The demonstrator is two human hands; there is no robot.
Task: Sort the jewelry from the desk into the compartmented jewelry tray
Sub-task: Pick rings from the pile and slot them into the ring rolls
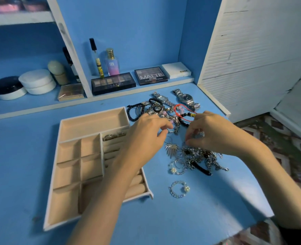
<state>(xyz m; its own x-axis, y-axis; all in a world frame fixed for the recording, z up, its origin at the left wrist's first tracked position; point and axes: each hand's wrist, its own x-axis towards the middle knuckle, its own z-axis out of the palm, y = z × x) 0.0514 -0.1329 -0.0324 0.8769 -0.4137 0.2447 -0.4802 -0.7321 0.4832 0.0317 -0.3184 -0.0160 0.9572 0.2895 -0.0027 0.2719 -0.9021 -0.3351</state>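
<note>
Beige tray [86, 121] sits beside the jewelry pile [195, 156] for short reaches; left hand [146, 133] pinches a ring, right hand [210, 133] pinches a small silver piece

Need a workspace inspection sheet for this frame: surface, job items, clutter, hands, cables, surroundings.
Surface: blue desk, bare apart from the tray and jewelry.
Job's things: beige compartmented tray at left, mostly empty, a few silver pieces in the top ring slot; tangled jewelry pile to its right; two silver watches at the back; a pearl chain bracelet lying apart, nearest the person.
Clutter: nothing seen on the desk itself.
Grippers: left hand and right hand both over the pile, fingers pinching small pieces; what each holds is unclear.
Cables: nothing seen.
Surroundings: back shelf with makeup palettes, perfume bottle, cream jars; white slatted panel at right.
</note>
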